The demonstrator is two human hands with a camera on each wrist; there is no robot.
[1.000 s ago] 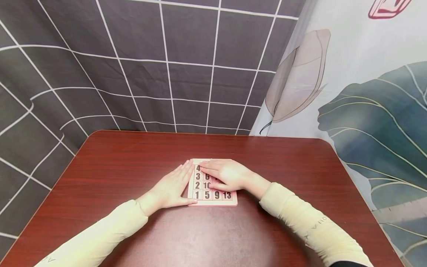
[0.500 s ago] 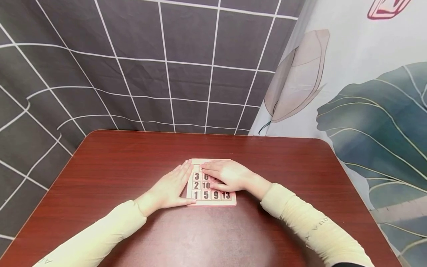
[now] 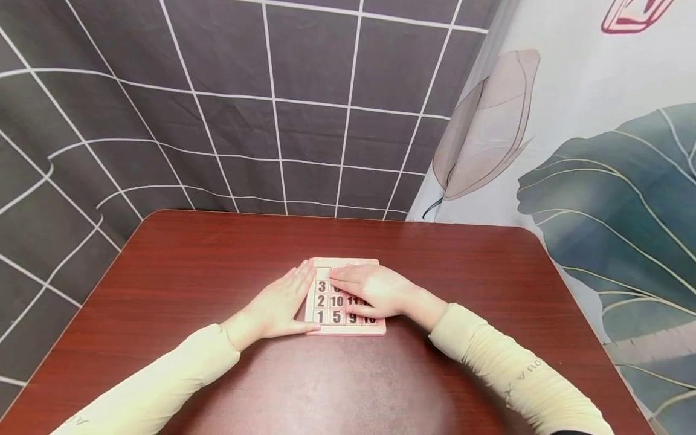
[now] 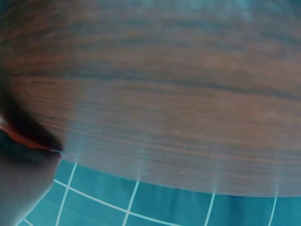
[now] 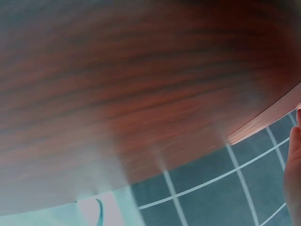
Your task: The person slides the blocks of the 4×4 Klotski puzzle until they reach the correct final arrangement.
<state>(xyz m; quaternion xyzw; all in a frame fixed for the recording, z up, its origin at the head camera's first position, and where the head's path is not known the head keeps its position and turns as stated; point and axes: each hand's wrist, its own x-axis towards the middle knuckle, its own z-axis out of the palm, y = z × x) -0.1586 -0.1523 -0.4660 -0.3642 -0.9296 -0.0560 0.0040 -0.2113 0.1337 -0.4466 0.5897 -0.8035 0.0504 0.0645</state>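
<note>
A square sliding number puzzle (image 3: 348, 330) lies flat on the table in the head view. Its pale frame holds tiles with dark numerals, among them 1, 2, 3, 5 and 10. The top-left cell is bare. My left hand (image 3: 278, 307) rests along the left edge, fingers straight and thumb at the near left corner. Across the upper right of the puzzle lies my right hand (image 3: 380, 291), its extended fingertips touching tiles beside the bare cell and hiding several tiles. The left wrist view catches part of my left hand (image 4: 28, 183); the right wrist view shows a sliver of my right hand (image 5: 294, 160).
The puzzle sits on a reddish-brown wooden table (image 3: 217, 254) with rounded far corners. Behind it hangs a dark grey curtain (image 3: 304, 133) with white grid lines. A pale curtain with leaf prints (image 3: 614, 211) hangs at the right.
The 4 tile has left the top-left cell, which is now bare. My right hand has shifted slightly right and nearer, uncovering the 11. My left hand stays in place.
</note>
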